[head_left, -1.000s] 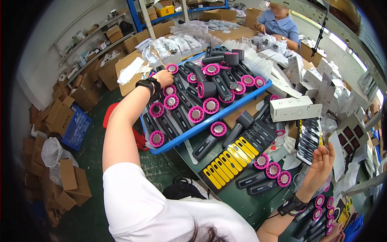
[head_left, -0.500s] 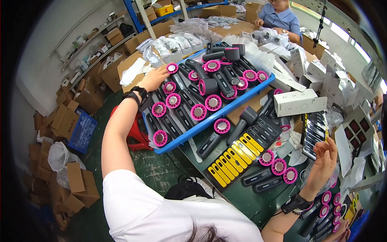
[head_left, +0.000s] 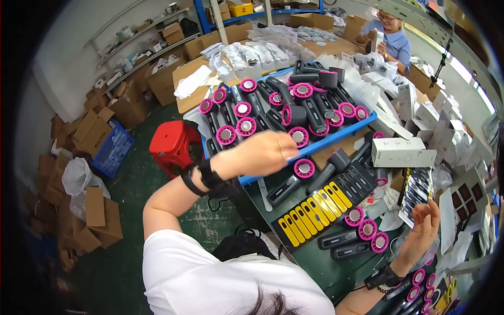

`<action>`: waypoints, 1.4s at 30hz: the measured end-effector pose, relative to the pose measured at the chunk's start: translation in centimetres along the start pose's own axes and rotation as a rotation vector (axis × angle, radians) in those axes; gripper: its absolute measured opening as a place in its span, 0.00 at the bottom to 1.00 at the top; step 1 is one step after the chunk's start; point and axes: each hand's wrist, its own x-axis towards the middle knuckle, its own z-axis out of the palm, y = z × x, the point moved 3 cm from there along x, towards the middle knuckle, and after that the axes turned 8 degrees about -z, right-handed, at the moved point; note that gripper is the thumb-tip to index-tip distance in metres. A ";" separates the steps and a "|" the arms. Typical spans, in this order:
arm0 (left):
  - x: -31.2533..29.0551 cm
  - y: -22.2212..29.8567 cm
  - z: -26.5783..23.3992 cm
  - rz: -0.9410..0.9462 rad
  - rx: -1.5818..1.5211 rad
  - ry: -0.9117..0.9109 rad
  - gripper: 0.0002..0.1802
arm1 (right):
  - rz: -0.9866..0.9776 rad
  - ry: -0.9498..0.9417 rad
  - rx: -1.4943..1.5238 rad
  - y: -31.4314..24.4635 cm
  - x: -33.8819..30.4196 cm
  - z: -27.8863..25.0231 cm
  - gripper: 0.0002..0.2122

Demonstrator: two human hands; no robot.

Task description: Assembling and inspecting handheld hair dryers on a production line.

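Observation:
My left hand is over the near rim of a blue tray, palm down and smeared by motion; its fingers are turned away, so what they hold does not show. Dark grey hair dryers with pink-ringed ends fill the tray. On the right, my right hand has its fingers bent at the lower edge of a shiny sheet of dark labels. Between my hands lies a black sheet with yellow labels, some of its places bare. Several more hair dryers lie beside it.
A white box lies beyond the label sheet, before many white cartons. A red stool stands left of the tray. Cardboard boxes and a blue crate are on the floor. A co-worker sits across the table holding something white.
My left hand has moved from the tray's far left corner to its near rim. My right hand stays by the label sheet. The view has shifted, and the co-worker has raised something white.

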 end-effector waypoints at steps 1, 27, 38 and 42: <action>0.0 1.3 0.2 -0.006 -0.001 0.003 0.19 | 0.006 0.001 -0.006 0.1 0.0 -0.1 0.15; 6.2 6.7 15.3 -0.464 -0.553 -0.228 0.32 | 0.095 -0.502 -0.445 12.1 1.6 2.7 0.18; 5.8 5.8 15.3 -0.483 -0.634 -0.243 0.32 | 0.235 -0.471 -0.285 14.2 0.4 4.8 0.14; 7.3 4.7 14.1 -0.618 -0.787 -0.183 0.29 | 0.252 -0.268 -0.225 12.0 1.8 4.5 0.12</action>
